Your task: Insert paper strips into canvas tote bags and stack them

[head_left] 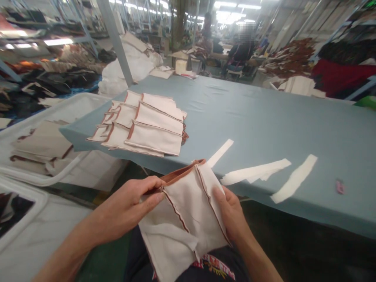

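Note:
A cream fabric piece (188, 211) with brown edging and raised brown seams is held over my lap, its brown-lined opening at the top. My left hand (132, 207) pinches its upper left edge near a seam, thumb on the outside. On the right side, my right hand (230, 211) grips the piece, with the thumb on the front and the other fingers behind it. A pale strip (173, 235) lies across the lower front of the piece. Stacked on the table's left part are several similar cream pieces (155, 125) with brown edges.
Several white strips (295, 178) lie along the front edge of the blue-green table (264, 125). A small pink object (340, 187) sits at the right. White bins (96, 164) with fabric pieces stand at the left. Another person (242, 49) is seated far back.

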A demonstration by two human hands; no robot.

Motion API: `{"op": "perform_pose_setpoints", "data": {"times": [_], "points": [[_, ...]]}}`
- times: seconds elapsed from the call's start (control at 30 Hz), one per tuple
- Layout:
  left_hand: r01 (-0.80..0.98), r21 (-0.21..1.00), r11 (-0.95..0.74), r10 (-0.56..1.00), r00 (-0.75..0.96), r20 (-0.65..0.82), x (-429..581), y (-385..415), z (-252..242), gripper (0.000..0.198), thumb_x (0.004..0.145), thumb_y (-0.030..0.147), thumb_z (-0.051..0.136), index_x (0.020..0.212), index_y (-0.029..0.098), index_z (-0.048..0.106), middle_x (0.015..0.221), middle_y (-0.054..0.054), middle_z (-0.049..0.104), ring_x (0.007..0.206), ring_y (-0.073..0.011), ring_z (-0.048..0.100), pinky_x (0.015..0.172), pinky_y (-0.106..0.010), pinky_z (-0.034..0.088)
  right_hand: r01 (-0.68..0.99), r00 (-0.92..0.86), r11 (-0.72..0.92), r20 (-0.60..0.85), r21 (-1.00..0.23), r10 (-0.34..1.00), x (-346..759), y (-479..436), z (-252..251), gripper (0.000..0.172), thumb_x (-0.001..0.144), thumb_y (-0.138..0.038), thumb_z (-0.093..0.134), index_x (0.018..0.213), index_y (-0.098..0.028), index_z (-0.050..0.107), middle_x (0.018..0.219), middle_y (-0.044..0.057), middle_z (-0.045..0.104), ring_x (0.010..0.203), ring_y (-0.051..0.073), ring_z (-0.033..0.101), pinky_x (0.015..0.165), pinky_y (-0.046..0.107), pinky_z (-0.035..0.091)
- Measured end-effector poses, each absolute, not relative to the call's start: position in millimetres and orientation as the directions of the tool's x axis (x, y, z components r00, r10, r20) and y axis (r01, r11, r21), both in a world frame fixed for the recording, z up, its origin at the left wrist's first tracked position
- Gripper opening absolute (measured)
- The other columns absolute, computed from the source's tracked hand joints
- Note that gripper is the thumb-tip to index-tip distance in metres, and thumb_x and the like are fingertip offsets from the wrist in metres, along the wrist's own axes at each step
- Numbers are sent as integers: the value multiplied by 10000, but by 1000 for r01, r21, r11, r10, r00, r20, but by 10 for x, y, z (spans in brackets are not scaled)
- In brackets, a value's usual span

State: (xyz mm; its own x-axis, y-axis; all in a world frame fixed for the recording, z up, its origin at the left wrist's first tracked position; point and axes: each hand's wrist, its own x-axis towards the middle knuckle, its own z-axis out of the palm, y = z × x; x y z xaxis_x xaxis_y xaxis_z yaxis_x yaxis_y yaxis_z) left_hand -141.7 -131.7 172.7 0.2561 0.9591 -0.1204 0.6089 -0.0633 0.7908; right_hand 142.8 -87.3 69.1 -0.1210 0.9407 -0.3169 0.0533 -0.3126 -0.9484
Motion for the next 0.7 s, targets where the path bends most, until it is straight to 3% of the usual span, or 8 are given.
{"op": "perform_pose_setpoints", "data": {"times": [0.13, 0.2, 0.33, 0.4, 0.47, 0.53, 0.6, 0.7], "points": [[572, 804, -162, 918, 385, -89, -1423, -1279, 1718, 325, 1096, 340, 509, 1124, 202, 803, 1071, -37, 840, 987, -208, 772, 848, -209, 546, -41, -156, -425, -415, -904, 896, 1394, -1032, 525, 709, 790, -854, 774, 948, -163, 756, 782, 60, 755, 664, 199, 621, 591, 270, 483], [569, 801, -185, 907, 413, -85, -1398, -1246, 1706, 332, 1107, 350, 502, 1118, 209, 802, 1072, -34, 839, 1005, -205, 774, 869, -208, 537, -9, -218, -466, -453, -885, 865, 1326, -1078, 431, 756, 797, -903, 716, 926, -159, 746, 764, 73, 750, 636, 205, 624, 580, 286, 491], [670, 727, -153, 949, 305, -82, -1315, -1184, 1633, 360, 1106, 386, 499, 992, 191, 779, 902, -14, 809, 812, -173, 727, 725, -211, 486, 141, -238, -400, -424, -905, 874, 1242, -1090, 226, 837, 852, -965, 540, 893, -150, 727, 765, 105, 749, 678, 249, 656, 610, 341, 538], [701, 705, -106, 968, 236, -90, -1289, -1173, 1597, 371, 1091, 401, 509, 936, 185, 768, 830, -7, 788, 747, -169, 690, 670, -222, 460, 199, -169, -334, -368, -921, 914, 1284, -1072, 146, 773, 882, -909, 561, 943, -158, 734, 881, 123, 778, 806, 285, 689, 733, 385, 575], [680, 730, -71, 966, 229, -119, -1284, -1178, 1595, 386, 1090, 414, 499, 951, 182, 775, 859, -15, 801, 772, -180, 697, 684, -230, 478, 270, -101, -283, -320, -920, 942, 1369, -1048, 118, 651, 886, -778, 678, 1107, -170, 744, 1106, 149, 794, 1028, 345, 709, 956, 466, 567], [637, 767, -78, 953, 274, -131, -1286, -1187, 1640, 384, 1096, 400, 489, 978, 184, 784, 902, -16, 814, 811, -183, 711, 718, -230, 500, 387, -39, -144, -172, -911, 984, 1455, -1018, 187, 618, 885, -612, 760, 1314, -172, 696, 1358, 187, 739, 1270, 402, 663, 1149, 559, 478], [602, 788, -125, 937, 333, -106, -1277, -1187, 1727, 343, 1094, 354, 505, 978, 196, 785, 900, 1, 808, 813, -168, 707, 743, -216, 507, 506, -60, 141, 128, -851, 990, 1496, -975, 388, 618, 931, -492, 744, 1442, -166, 620, 1520, 213, 653, 1429, 411, 591, 1234, 610, 411], [566, 793, -224, 917, 398, -26, -1222, -1157, 1898, 263, 1081, 324, 553, 1013, 233, 790, 959, 22, 809, 874, -160, 710, 803, -190, 518, 444, -294, 599, 523, -666, 800, 1437, -855, 897, 561, 1023, -465, 694, 1507, -214, 558, 1565, 191, 631, 1484, 356, 573, 1244, 571, 440]]}}
